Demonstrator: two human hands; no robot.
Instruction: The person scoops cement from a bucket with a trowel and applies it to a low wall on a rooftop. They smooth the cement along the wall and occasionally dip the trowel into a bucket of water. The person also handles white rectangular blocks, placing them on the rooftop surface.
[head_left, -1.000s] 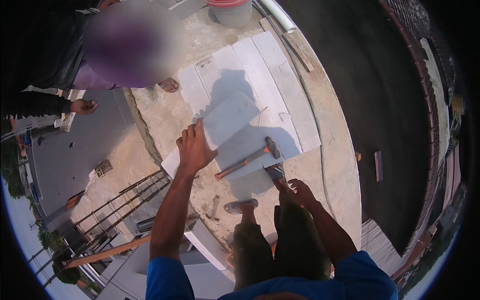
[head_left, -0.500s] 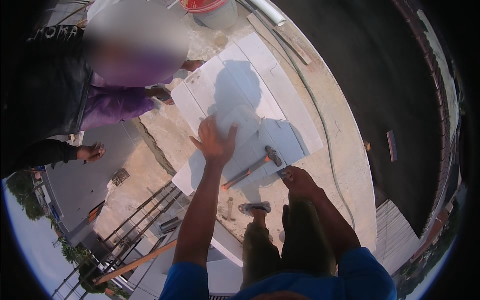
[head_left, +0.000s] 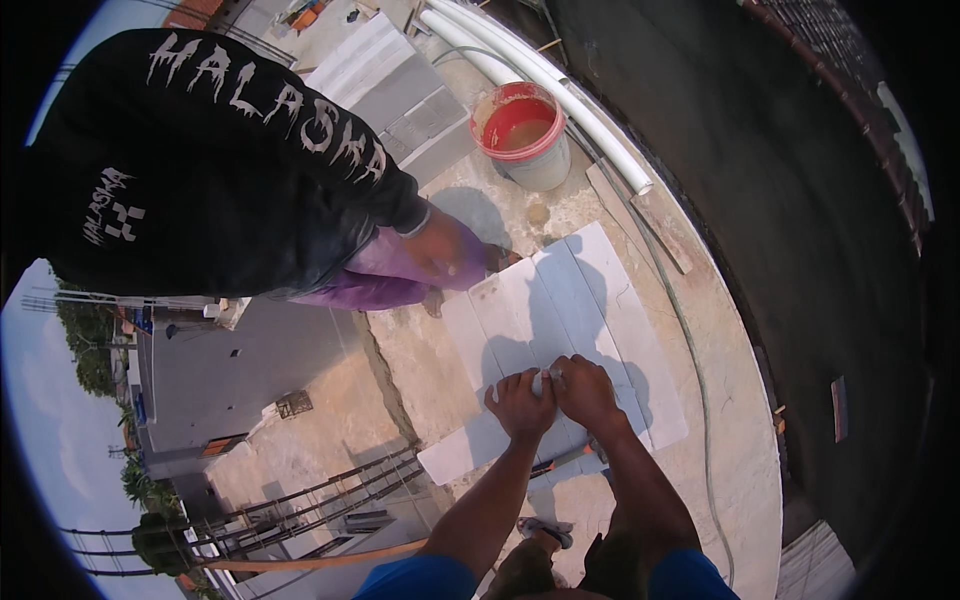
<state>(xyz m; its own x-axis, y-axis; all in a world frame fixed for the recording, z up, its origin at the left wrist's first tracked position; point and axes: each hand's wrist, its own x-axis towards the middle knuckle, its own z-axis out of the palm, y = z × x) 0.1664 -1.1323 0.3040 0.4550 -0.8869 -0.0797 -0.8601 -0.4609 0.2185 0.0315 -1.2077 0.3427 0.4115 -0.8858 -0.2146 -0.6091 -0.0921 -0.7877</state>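
My left hand and my right hand are close together, both closed with fingers curled. Between them shows a small pale, bunched piece of plastic, mostly covered by the fingers. Below my hands lies a flat layer of white rectangular blocks, set side by side and crossed by shadows. On its near part rests a hammer with an orange and black handle; my right forearm hides part of it.
At the far left a person in a black top and purple trousers stands by the blocks. Beyond are a red-rimmed bucket, stacked grey blocks and white pipes. A hose runs along the right ledge. Steel bars stick out lower left.
My left hand, spread flat on the plastic before, is now closed. My right hand has come up from the near edge to meet it. The view has shifted, and the other person appears more upright.
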